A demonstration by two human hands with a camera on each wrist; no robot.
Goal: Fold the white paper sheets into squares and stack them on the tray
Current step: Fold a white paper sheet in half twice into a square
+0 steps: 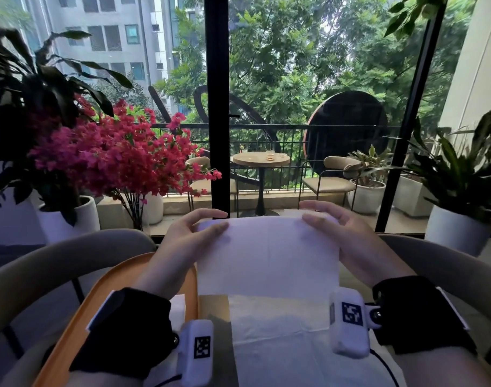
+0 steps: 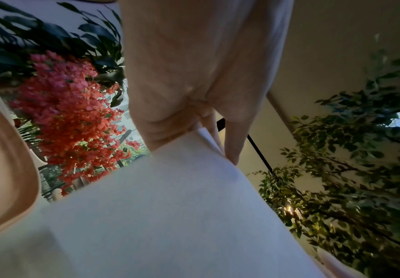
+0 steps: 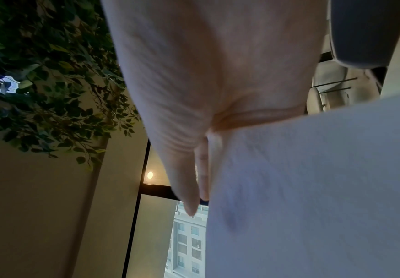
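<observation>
A white paper sheet (image 1: pixel 266 258) hangs upright in the air in front of me, held by its two top corners. My left hand (image 1: pixel 208 223) pinches the top left corner, thumb in front and fingers behind. At the top right corner my right hand (image 1: pixel 318 216) pinches it the same way. The left wrist view shows the sheet (image 2: pixel 170 216) below the left hand (image 2: pixel 208 135); the right wrist view shows the sheet (image 3: pixel 313 188) beside the right hand (image 3: pixel 203 169). More white sheets (image 1: pixel 280 336) lie on the table below. The orange tray (image 1: pixel 79 325) sits at my left, with white paper (image 1: pixel 177 308) on it.
A curved chair back (image 1: pixel 57 261) stands across the table at left, another chair (image 1: pixel 448 263) at right. Red flowers (image 1: pixel 113 157) in a pot and green plants (image 1: pixel 462 174) line the window. A brown wooden table surface (image 1: pixel 213 308) shows between tray and sheets.
</observation>
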